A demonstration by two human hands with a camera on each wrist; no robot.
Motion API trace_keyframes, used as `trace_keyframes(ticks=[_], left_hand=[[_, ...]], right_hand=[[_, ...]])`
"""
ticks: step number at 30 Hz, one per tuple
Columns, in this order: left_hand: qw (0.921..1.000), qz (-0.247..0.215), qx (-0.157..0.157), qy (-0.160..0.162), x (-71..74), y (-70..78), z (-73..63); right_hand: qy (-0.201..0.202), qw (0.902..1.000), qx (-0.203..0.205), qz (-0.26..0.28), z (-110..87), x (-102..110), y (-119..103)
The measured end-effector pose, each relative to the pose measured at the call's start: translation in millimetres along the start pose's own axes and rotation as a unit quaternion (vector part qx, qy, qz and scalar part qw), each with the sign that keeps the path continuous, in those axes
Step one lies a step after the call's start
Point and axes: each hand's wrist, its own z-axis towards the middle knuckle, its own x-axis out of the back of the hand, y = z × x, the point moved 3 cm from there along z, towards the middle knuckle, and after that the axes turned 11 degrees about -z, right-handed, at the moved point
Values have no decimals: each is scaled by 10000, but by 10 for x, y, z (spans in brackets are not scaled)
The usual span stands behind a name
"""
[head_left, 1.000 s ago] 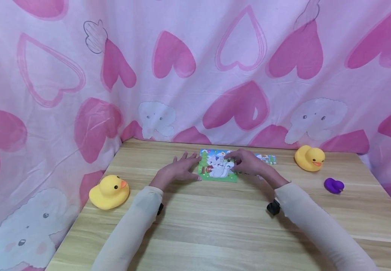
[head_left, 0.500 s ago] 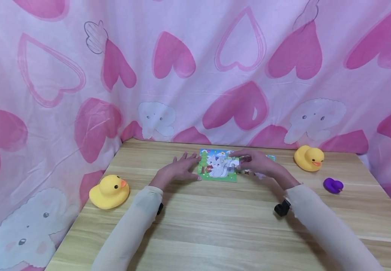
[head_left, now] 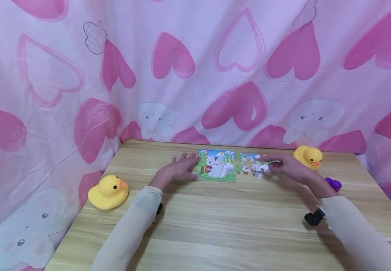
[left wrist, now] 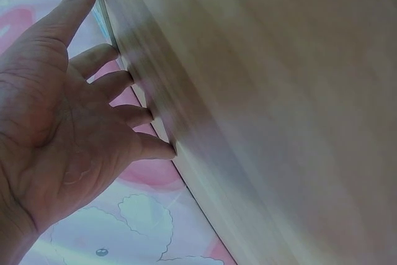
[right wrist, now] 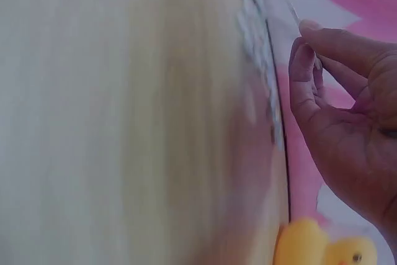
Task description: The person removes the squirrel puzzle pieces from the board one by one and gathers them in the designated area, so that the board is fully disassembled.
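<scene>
In the head view a picture card (head_left: 216, 165) with a white squirrel on green and blue lies flat on the wooden table. My left hand (head_left: 179, 169) rests at the card's left edge with spread, extended fingers; in the left wrist view the fingertips of that hand (left wrist: 80, 116) meet the tabletop. Right of the card lies a partly joined jigsaw puzzle (head_left: 249, 163) with gaps between its pieces. My right hand (head_left: 290, 168) hovers at the puzzle's right end, hiding part of it. Between its thumb and forefinger it pinches a thin, flat puzzle piece (right wrist: 294, 12), seen edge-on.
A yellow rubber duck (head_left: 108, 192) stands on the table's left side. Another yellow duck (head_left: 308, 156) is at the back right, behind my right hand. A small purple duck (head_left: 333, 184) is partly covered by my right wrist. A pink heart-print curtain (head_left: 171, 86) hangs along the back.
My right hand has moved right, from over the squirrel card to the puzzle's right end, uncovering the card and much of the puzzle. The left hand has stayed in place.
</scene>
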Motion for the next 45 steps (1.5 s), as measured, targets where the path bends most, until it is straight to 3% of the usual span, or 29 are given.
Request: trace_keyframes(ticks=[10,22,29,45], left_hand=[[10000,-1,-7,-33,-20,-4,15],[10000,0,-8,14,-8,-28,8],[10000,20,-13,41,-13,-31,2],[10000,37,-29,23,-1,-23,-9]], right_hand=[[-34,9993,-215,-304,-299,48,244],[197,9940,285,-1034,-190,39,256],[195,9885,58,-1498,-172,37,272],[11,9848,70,-1733,-140,38,142]])
